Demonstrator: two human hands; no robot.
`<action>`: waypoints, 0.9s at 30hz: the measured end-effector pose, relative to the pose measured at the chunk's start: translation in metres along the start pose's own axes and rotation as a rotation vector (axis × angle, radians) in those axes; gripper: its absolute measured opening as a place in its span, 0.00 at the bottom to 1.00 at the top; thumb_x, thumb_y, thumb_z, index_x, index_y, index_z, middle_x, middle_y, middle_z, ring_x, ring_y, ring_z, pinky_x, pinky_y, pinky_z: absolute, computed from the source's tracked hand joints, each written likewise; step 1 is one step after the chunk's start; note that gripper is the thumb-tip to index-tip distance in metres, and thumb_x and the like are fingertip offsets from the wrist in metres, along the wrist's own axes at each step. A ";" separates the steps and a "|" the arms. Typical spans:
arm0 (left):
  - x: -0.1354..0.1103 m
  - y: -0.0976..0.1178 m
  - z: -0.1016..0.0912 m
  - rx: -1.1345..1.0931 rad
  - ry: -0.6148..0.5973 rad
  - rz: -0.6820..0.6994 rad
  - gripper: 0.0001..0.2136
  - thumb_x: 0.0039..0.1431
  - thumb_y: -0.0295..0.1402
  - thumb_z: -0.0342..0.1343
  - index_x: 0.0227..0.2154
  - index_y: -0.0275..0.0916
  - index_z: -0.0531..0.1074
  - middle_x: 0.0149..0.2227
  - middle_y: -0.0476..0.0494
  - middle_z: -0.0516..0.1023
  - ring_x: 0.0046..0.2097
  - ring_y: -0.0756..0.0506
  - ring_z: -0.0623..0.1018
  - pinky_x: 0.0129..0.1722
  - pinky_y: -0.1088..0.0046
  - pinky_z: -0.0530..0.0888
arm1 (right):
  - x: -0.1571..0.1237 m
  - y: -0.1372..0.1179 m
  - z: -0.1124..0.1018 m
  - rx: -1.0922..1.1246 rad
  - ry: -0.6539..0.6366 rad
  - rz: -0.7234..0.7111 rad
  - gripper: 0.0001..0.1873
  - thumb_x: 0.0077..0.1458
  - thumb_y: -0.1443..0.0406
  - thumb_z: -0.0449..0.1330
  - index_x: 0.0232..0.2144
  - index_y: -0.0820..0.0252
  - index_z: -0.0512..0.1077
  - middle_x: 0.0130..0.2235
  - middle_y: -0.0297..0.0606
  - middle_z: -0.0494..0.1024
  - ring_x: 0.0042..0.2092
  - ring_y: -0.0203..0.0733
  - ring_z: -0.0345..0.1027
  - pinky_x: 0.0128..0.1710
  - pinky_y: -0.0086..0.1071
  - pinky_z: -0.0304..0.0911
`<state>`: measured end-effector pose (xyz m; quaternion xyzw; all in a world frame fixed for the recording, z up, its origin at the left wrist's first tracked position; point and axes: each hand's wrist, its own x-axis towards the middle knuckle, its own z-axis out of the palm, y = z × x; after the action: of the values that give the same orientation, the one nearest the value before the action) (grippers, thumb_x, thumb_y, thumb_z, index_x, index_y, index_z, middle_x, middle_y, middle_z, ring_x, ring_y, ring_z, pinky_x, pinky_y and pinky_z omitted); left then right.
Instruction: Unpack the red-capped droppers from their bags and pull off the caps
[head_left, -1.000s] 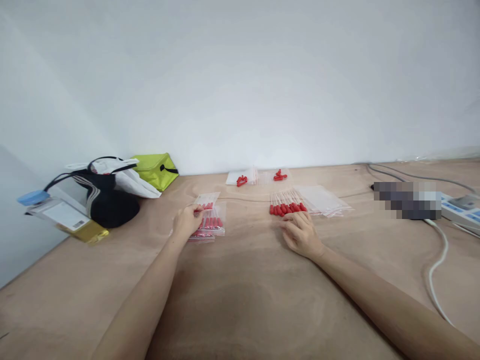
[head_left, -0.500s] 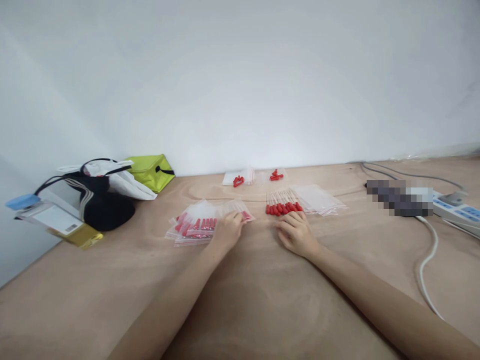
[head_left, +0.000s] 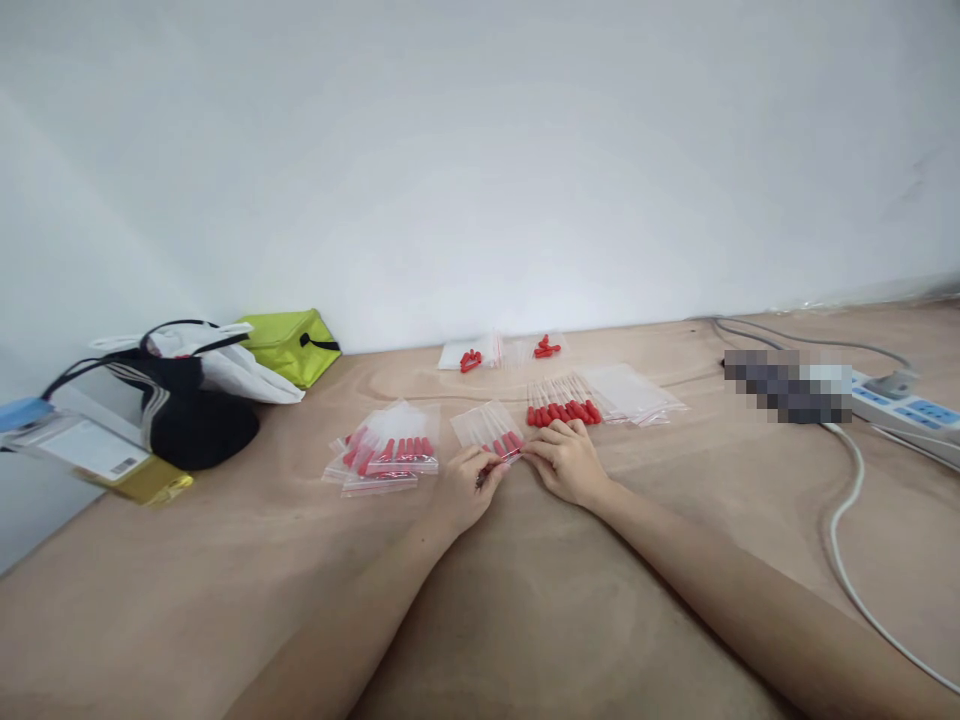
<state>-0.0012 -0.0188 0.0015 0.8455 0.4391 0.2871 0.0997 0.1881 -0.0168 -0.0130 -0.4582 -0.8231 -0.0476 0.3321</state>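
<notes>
A small clear zip bag (head_left: 489,429) with red-tipped sticks inside lies on the wooden table (head_left: 525,600) between my hands. My left hand (head_left: 469,485) pinches its near end with curled fingers. My right hand (head_left: 564,462) pinches the same end from the right. Left of them sits a pile of filled bags (head_left: 384,455). Just beyond my right hand lies a loose row of red-tipped sticks (head_left: 564,403), beside a stack of empty clear bags (head_left: 631,393).
Two small bags with red caps (head_left: 504,351) lie by the wall. A black-and-white bag (head_left: 187,395), a green pouch (head_left: 289,343) and a packaged item (head_left: 90,452) sit at the left. A power strip (head_left: 911,412), cables (head_left: 847,520) and a blurred object (head_left: 787,385) are at the right.
My left hand left the pile of filled bags and moved right with one bag to meet my right hand, which shifted slightly left and took hold of the bag's end.
</notes>
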 end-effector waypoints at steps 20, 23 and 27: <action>0.003 -0.003 0.004 -0.049 0.038 -0.040 0.09 0.57 0.31 0.47 0.24 0.37 0.68 0.24 0.50 0.69 0.27 0.51 0.68 0.28 0.76 0.64 | -0.001 0.000 0.000 0.038 0.031 -0.099 0.07 0.50 0.64 0.56 0.33 0.52 0.72 0.36 0.34 0.73 0.39 0.39 0.58 0.40 0.37 0.43; 0.002 -0.003 0.004 -0.037 0.054 -0.025 0.09 0.57 0.32 0.46 0.24 0.38 0.67 0.25 0.49 0.69 0.28 0.51 0.69 0.29 0.76 0.65 | 0.001 -0.001 0.003 0.019 0.067 -0.126 0.07 0.51 0.63 0.56 0.33 0.51 0.73 0.35 0.34 0.74 0.38 0.39 0.58 0.40 0.38 0.44; 0.003 -0.002 0.004 -0.017 0.131 -0.040 0.09 0.57 0.32 0.45 0.24 0.38 0.65 0.25 0.49 0.70 0.29 0.50 0.70 0.29 0.75 0.65 | 0.005 -0.006 0.005 -0.022 0.072 -0.178 0.08 0.52 0.66 0.54 0.29 0.53 0.73 0.33 0.33 0.74 0.37 0.38 0.57 0.40 0.38 0.44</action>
<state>0.0009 -0.0150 -0.0017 0.8151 0.4591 0.3433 0.0837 0.1793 -0.0148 -0.0128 -0.3848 -0.8474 -0.1024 0.3511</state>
